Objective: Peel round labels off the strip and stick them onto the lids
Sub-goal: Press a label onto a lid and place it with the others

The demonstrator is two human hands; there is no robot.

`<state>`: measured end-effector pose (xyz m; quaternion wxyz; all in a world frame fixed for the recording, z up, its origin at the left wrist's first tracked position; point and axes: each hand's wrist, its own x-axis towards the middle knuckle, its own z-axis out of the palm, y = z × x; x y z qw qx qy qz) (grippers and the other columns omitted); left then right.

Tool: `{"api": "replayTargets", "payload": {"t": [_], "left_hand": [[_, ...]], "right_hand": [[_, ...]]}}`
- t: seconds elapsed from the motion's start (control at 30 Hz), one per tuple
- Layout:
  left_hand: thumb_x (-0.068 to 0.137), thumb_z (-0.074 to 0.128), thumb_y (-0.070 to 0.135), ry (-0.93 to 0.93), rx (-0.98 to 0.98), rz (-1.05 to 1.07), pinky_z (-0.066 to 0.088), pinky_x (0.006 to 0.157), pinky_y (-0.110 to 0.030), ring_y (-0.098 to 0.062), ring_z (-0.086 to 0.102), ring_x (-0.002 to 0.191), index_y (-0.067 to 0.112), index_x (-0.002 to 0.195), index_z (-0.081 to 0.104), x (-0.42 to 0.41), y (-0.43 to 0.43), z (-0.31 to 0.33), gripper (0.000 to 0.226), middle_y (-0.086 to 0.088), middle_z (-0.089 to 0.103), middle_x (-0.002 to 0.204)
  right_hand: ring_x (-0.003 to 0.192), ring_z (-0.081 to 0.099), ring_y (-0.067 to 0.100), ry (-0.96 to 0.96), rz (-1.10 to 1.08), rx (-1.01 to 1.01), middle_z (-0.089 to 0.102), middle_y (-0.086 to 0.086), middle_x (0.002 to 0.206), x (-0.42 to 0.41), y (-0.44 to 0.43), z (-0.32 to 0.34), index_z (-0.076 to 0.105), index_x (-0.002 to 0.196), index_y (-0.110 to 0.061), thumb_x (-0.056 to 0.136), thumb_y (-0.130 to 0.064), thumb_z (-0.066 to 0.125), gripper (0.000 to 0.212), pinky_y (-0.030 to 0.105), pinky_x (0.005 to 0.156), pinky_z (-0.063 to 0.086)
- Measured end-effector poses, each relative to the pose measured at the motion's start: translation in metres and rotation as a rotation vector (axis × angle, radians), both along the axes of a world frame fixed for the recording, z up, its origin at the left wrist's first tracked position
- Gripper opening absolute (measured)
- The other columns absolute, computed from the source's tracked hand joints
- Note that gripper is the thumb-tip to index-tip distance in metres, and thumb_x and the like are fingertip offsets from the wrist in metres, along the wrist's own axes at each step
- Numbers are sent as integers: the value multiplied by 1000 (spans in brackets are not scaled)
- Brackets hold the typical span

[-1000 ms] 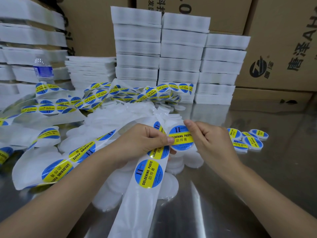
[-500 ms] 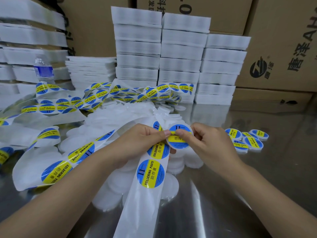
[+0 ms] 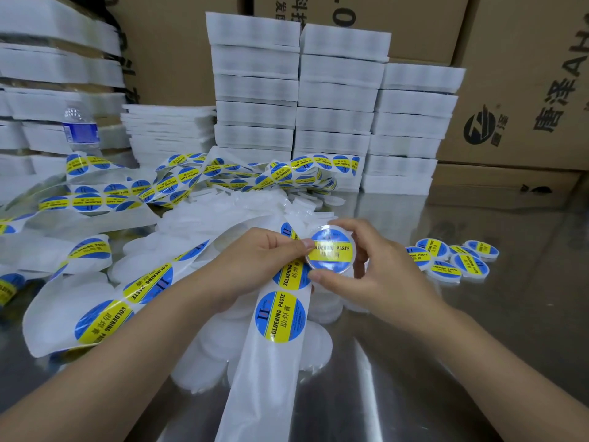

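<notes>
My right hand [image 3: 366, 275] grips a round white lid [image 3: 331, 250] by its rim, face up, with a blue and yellow label stuck on it. My left hand [image 3: 255, 266] holds the white label strip [image 3: 274, 339], and its thumb presses the left edge of the label on the lid. The strip runs from my left hand down toward the front edge and carries more round labels. A pile of plain white lids [image 3: 207, 346] lies under and around my hands. Several labelled lids [image 3: 452, 256] lie in a group to the right.
Loose coils of label strip [image 3: 191, 180] sprawl across the metal table [image 3: 478, 362] at left and centre. Stacks of white foam trays [image 3: 334, 100] stand behind, with cardboard boxes [image 3: 526, 90] at the back and a water bottle [image 3: 79, 126] at far left.
The label has gone from being held above the lid to lying flat on it. My right hand has shifted from pinching the label to gripping the lid's rim; my left thumb moved onto the label.
</notes>
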<state>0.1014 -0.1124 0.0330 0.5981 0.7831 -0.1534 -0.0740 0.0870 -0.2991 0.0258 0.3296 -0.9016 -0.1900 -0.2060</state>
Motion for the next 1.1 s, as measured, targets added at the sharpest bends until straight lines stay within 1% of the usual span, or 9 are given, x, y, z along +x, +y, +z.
{"api": "replayTargets", "payload": {"t": [0.1, 0.23, 0.37, 0.47, 0.53, 0.77, 0.83, 0.93, 1.1], "left_hand": [[90, 56, 38, -6, -2, -11, 55, 75, -16, -11, 72, 77, 29, 77, 79, 0, -1, 0, 28, 1, 76, 83], [90, 54, 43, -35, -10, 12, 53, 74, -17, -10, 71, 75, 30, 72, 78, -2, -2, 1, 33, 2, 76, 80], [93, 50, 39, -16, -71, 4, 50, 67, -10, -12, 72, 79, 20, 68, 77, -4, -2, 4, 41, -1, 76, 81], [93, 52, 36, -4, -42, 4, 50, 70, -9, -9, 72, 80, 17, 72, 75, -4, -2, 3, 36, 0, 76, 83], [93, 55, 31, 1, -42, -3, 50, 72, -9, -9, 72, 81, 16, 75, 75, -3, -1, 2, 30, -1, 77, 83], [84, 67, 13, -18, -63, -15, 50, 66, -10, -3, 70, 81, 22, 88, 74, -5, 0, 4, 12, 3, 76, 89], [81, 70, 15, -12, -37, -4, 48, 58, -10, -2, 69, 77, 26, 94, 72, -5, 1, 4, 17, 5, 76, 91], [84, 68, 15, -19, 1, -7, 45, 51, -10, 0, 68, 72, 28, 100, 70, -7, 1, 5, 21, 11, 76, 88], [89, 61, 15, -32, -16, 71, 47, 49, -15, -2, 63, 57, 35, 83, 75, -2, -1, 5, 25, 10, 72, 75]], "right_hand": [[71, 50, -5, -47, 31, -20, 59, -30, 81, 1, -1, -1, 47, 109, -46, 61, -61, 68, 54, 21, 65, 40], [73, 53, -5, -114, 18, 46, 61, -27, 85, 3, -4, 0, 57, 105, -41, 61, -66, 67, 51, 18, 64, 40], [83, 50, 3, -172, -219, 88, 59, -17, 89, 27, -25, -4, 60, 96, -35, 69, -60, 67, 38, 23, 70, 39], [107, 45, 24, -5, -543, -67, 55, 6, 105, 49, -53, -11, 65, 108, -18, 74, -57, 64, 52, 34, 89, 37], [110, 43, 31, 103, -702, -254, 53, 13, 111, 58, -67, -17, 65, 111, -15, 76, -60, 60, 58, 36, 90, 36], [114, 41, 31, 286, -888, -478, 48, 11, 118, 68, -79, -27, 62, 114, -14, 75, -60, 57, 61, 39, 91, 35], [116, 38, 32, 229, -858, -422, 46, 12, 122, 65, -77, -23, 58, 121, -16, 77, -56, 59, 59, 40, 94, 33], [113, 39, 30, 30, -623, -133, 50, 11, 114, 56, -63, -13, 60, 124, -19, 83, -39, 63, 46, 36, 96, 31], [85, 47, 18, -401, -75, 20, 51, 2, 80, 17, -17, 1, 74, 95, -14, 81, -21, 68, 16, 19, 75, 33]]}}
